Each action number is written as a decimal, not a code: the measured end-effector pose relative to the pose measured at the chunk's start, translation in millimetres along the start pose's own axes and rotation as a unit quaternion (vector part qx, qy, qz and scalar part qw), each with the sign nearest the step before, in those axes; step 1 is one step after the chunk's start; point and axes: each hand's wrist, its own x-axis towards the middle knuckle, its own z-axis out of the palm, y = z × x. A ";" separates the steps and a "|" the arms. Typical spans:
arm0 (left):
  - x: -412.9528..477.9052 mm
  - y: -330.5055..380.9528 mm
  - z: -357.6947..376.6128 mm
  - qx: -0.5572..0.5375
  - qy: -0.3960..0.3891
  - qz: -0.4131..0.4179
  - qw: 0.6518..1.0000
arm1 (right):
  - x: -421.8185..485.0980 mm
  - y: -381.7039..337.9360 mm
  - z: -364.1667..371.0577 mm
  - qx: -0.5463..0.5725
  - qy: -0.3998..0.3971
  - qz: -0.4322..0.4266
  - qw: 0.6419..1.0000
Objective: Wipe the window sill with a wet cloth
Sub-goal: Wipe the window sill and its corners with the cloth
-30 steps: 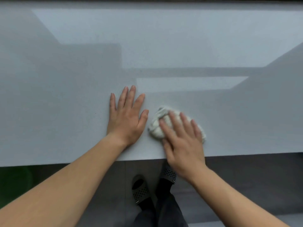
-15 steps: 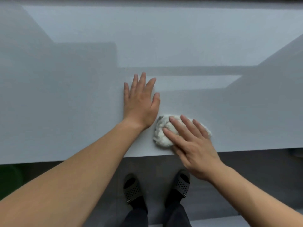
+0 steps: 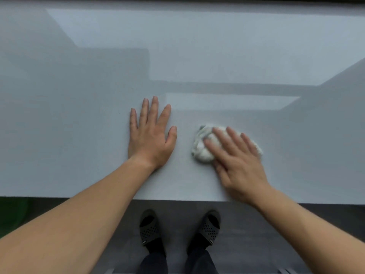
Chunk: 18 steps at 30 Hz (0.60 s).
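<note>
Resting flat: left hand (image 3: 151, 137) on window sill (image 3: 79, 119), right hand (image 3: 239, 165) on cloth (image 3: 201, 150).

The window sill (image 3: 75, 139) is a wide, flat, pale grey surface crossed by shadow bands. Two items lie directly on it: a bunched white cloth (image 3: 200, 150), right of centre, and the left hand (image 3: 151, 137), flat and palm down, near the cloth but apart from it. The right hand (image 3: 237, 163) rests on the cloth, fingers extended. Below the sill's near edge, the dark floor (image 3: 256, 224) carries two perforated sandals (image 3: 149, 228).
</note>
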 end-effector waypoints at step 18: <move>0.5 1.9 -1.4 0.013 -0.005 -0.006 1.000 | 126.7 23.8 -10.2 0.053 0.047 0.217 0.974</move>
